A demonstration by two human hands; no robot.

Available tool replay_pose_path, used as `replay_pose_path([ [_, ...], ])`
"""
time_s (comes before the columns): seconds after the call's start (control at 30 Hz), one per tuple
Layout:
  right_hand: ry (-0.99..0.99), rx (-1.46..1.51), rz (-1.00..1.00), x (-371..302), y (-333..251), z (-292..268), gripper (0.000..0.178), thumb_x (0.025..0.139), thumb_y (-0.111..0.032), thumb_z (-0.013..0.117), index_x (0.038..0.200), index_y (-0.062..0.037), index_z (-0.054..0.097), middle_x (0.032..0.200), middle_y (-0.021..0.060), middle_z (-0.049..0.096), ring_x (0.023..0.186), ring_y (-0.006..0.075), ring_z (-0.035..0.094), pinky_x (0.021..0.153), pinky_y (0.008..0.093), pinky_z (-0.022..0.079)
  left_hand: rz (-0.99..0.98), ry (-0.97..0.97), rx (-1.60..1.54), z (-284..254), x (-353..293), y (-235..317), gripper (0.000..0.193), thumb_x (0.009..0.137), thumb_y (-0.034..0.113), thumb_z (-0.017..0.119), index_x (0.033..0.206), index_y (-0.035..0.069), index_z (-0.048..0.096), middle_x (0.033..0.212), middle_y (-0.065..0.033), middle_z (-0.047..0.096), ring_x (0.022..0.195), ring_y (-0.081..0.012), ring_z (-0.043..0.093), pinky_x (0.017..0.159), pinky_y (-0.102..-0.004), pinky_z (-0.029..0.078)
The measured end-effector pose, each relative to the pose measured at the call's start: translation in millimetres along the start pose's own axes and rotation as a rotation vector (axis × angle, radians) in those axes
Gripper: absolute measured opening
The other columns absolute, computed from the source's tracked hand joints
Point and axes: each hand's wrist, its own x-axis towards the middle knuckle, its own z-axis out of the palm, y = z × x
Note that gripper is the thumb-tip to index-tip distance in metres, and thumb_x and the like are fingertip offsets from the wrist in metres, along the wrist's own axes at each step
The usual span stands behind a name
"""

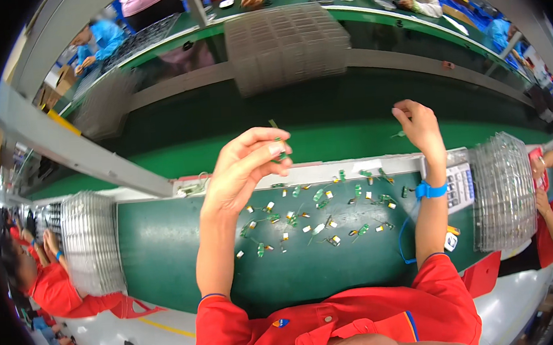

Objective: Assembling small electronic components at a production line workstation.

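Observation:
My left hand (250,165) is raised over the far edge of the work table, its thumb and fingers pinched on a small green circuit board (280,148). A thin olive strip (273,124) sticks up above those fingers. To the right, my right hand (419,127) hangs over the green belt with loosely curled fingers; nothing shows between thumb and forefinger. Just below its fingertips is another small green board (399,134), apparently on the belt. Between my arms, several green boards with wires and small white-and-yellow parts (331,222) lie scattered on the green table (160,245).
Stacks of clear plastic trays stand left (91,243) and right (503,192) of the table, with another stack (287,43) beyond the belt. A white calculator-like keypad (459,185) lies behind my right wrist, which wears a blue strap (431,190) with a cord. Co-workers sit around.

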Motion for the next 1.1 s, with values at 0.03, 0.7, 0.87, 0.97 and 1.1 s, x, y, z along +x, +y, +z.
replay_pose_path([
  [0.03, 0.018, -0.030, 0.000, 0, 1, -2, 0.022, 0.085, -0.019, 0.062, 0.096, 0.0001, 0.066, 0.086, 0.0160, 0.068, 0.080, 0.0274, 0.068, 0.071, 0.0347, 0.052, 0.020, 0.011, 0.007, 0, -2, 0, 0.020, 0.088, 0.006, 0.060, 0.106, -0.002, 0.060, 0.088, -0.0096, 0.061, 0.077, -0.0162, 0.061, 0.063, -0.0262, 0.053],
  [0.7, -0.268, -0.295, 0.046, 12, 66, 74, 0.010, 0.066, 0.000, 0.066, 0.074, -0.0048, 0.070, 0.078, 0.0160, 0.067, 0.078, 0.0351, 0.065, 0.072, 0.0408, 0.054, 0.137, 0.376, 0.445, -66, -50, -23, 0.020, 0.085, 0.003, 0.063, 0.104, -0.002, 0.063, 0.088, -0.0059, 0.061, 0.073, -0.0117, 0.058, 0.068, -0.0241, 0.047],
  [0.87, -0.272, -0.060, -0.038, 10, 33, 79, 0.011, 0.070, -0.005, 0.066, 0.080, -0.0029, 0.070, 0.073, 0.0145, 0.067, 0.071, 0.0242, 0.068, 0.067, 0.0339, 0.054, 0.168, 0.723, 0.898, -134, -117, -41, 0.022, 0.082, 0.002, 0.065, 0.104, -0.001, 0.065, 0.080, -0.0024, 0.061, 0.066, -0.0097, 0.057, 0.059, -0.0244, 0.048],
  [0.97, -0.330, 0.248, -0.031, 5, -1, 74, 0.013, 0.075, -0.006, 0.067, 0.087, -0.0003, 0.069, 0.074, 0.0089, 0.068, 0.072, 0.0145, 0.066, 0.067, 0.0286, 0.054, 0.121, 0.878, 0.879, -156, -147, -51, 0.021, 0.082, 0.004, 0.066, 0.103, -0.001, 0.065, 0.077, -0.0018, 0.062, 0.064, -0.0092, 0.058, 0.054, -0.0254, 0.048],
  [1.1, -0.578, 0.845, 0.172, -14, -56, 71, 0.017, 0.084, -0.007, 0.064, 0.098, 0.0024, 0.064, 0.087, 0.0071, 0.066, 0.077, 0.0118, 0.063, 0.071, 0.0263, 0.054, 0.023, 0.897, 1.002, -154, -163, -65, 0.019, 0.081, 0.003, 0.066, 0.100, 0.000, 0.066, 0.079, -0.0055, 0.063, 0.064, -0.0109, 0.058, 0.053, -0.0255, 0.047],
])
